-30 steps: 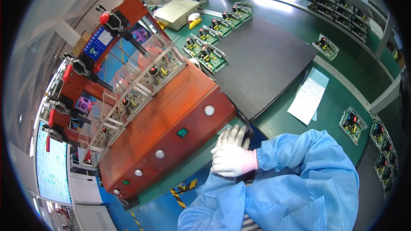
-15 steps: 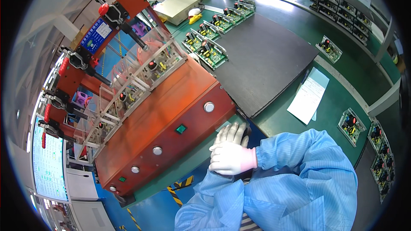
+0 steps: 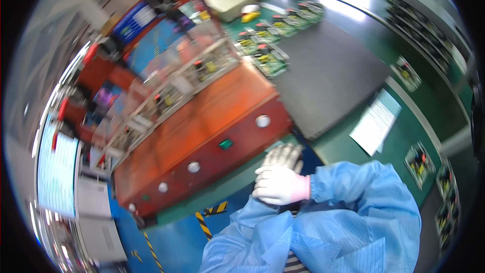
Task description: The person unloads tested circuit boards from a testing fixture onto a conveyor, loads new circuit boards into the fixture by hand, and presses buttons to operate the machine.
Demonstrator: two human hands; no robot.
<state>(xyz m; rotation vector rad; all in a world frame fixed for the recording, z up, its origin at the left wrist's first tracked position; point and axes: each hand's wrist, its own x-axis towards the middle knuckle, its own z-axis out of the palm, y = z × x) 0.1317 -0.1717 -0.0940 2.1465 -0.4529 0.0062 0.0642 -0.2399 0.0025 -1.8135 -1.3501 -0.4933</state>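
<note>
Both my hands wear white gloves and rest together at the front edge of the green bench. My left hand [image 3: 284, 156] lies underneath, its fingers stretched out towards the orange-red test fixture [image 3: 202, 116]. Across its back and wrist lies my right hand [image 3: 279, 185], pink at the cuff, with its fingers folded over it. No other object shows in either hand. The fixture is nearest to them, with a round silver button [image 3: 262, 121] and a green button [image 3: 226, 144] on its front face. Circuit boards [image 3: 204, 68] sit under its clear frames. Motion blurs the picture.
A black mat [image 3: 331, 71] lies right of the fixture, with several circuit boards [image 3: 270, 60] along its far left edge. Paper sheets [image 3: 375, 126] and a single board [image 3: 419, 165] lie farther right. Racks of boards [image 3: 422, 30] stand at the far right, a lit screen [image 3: 56, 167] at left.
The whole scene has shifted, with the fixture and mat now farther right in the picture and blurred. My hands keep the same pose, one over the other.
</note>
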